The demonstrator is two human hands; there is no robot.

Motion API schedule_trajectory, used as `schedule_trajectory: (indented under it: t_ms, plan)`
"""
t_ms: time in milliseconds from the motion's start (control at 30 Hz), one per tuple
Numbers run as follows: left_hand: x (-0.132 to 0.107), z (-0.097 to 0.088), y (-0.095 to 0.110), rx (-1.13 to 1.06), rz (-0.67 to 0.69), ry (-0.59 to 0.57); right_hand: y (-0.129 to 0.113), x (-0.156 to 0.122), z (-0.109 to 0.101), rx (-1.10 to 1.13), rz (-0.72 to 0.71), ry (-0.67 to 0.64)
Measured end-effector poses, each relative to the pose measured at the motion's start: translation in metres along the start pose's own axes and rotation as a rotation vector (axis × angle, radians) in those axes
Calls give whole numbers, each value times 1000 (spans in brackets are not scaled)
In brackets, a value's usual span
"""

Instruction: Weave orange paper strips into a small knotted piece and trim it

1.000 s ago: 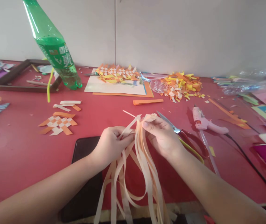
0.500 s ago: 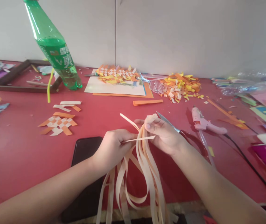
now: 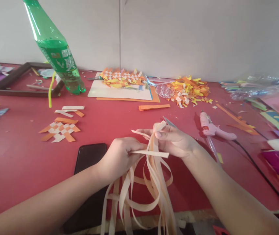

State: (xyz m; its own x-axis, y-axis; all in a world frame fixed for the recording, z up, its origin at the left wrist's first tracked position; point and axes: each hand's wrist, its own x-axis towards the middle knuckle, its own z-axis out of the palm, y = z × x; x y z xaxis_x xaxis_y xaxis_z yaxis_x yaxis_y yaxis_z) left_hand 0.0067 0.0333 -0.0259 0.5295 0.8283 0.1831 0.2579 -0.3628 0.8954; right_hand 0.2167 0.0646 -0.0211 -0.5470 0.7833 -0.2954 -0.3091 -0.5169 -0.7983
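Observation:
A bundle of long cream paper strips hangs in loops from my hands and past the table's front edge. My right hand pinches the bundle's upper end between thumb and fingers. My left hand is closed on strips at the bundle's left side; one strip's end juts out to the right across the bundle. Behind my right hand lie scissors, mostly covered by the hand. Under my left forearm a black phone lies on the red table.
A woven orange-and-white paper piece lies at left. Behind it stand a green bottle and a dark frame. Paper scraps are heaped at the back. A pink glue gun with a black cord lies at right.
My right hand has shifted slightly right with the bundle's top. The strip end from my left hand now reaches further right and lower. Some loops have swung wider to the right.

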Motion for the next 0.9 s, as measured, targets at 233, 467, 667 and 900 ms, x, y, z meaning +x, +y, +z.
schedule_trajectory:
  t_ms: [233, 467, 667, 900]
  plan:
    - [-5, 0, 1, 78, 51, 66, -1, -3, 0, 7, 9, 80]
    - [-6, 2, 1, 79, 45, 124, 0, 0, 3, 54, -104, 174]
    - [-4, 1, 2, 72, -33, 125, 6, 6, 6, 101, -163, 267]
    - [-2, 3, 0, 49, -210, 199, 9, 6, 7, 112, -207, 274]
